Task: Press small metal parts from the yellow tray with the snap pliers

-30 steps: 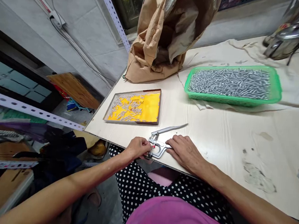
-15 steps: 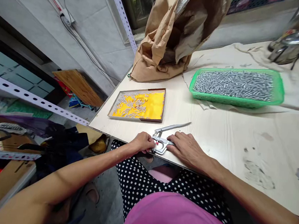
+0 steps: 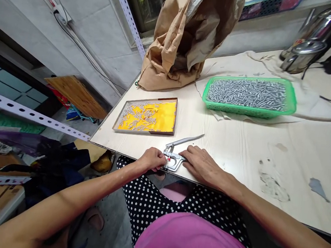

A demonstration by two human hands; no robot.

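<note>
A metal hand press tool (image 3: 174,160) is seen lying at the near edge of the desk (image 3: 239,146), its long lever raised toward the right. Its head is pinched by the closed fingers of the left hand (image 3: 151,160). The right hand (image 3: 201,165) is laid flat on the tool's lower handle, fingers extended. Just beyond, a shallow yellow-lined tray (image 3: 146,115) of small metal parts is placed; farther right stands a green basket (image 3: 249,96) filled with metal pins, and behind them a crumpled brown paper bag (image 3: 187,37).
</note>
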